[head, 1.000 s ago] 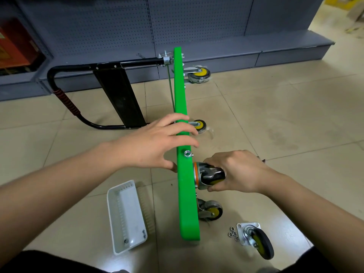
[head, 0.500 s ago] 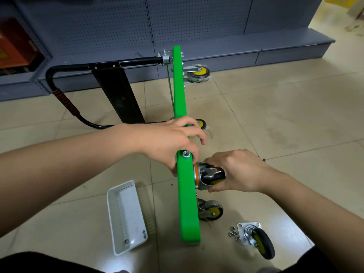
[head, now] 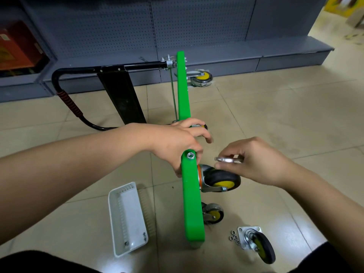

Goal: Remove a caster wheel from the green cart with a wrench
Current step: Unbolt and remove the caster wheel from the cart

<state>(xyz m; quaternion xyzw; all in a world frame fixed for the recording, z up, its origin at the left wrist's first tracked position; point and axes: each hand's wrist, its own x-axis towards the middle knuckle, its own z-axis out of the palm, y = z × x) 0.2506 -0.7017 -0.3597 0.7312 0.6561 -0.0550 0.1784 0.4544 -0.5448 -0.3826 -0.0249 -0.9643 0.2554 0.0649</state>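
Gripping: the left hand (head: 175, 142) wraps its fingers round the green cart (head: 190, 184), which stands on edge on the floor.
Right hand (head: 256, 160): its fingers pinch a wrench (head: 228, 159) just above the caster wheel (head: 220, 179).
Caster wheel: bolted to the cart's right face, mid-scene.
Near right floor: loose caster (head: 258, 243) beside nuts (head: 234, 237).
Near left: white tray (head: 126, 217).

The green cart (head: 187, 107) deck, gripped by the left hand (head: 177, 142), is smooth, semi-gloss plastic. The wrench (head: 228, 159) pinched in the right hand (head: 256, 160) is bright polished metal. Below that hand, the caster wheel (head: 220, 179) has a matt black rubber tyre, yellow plastic hub and shiny metal fork.
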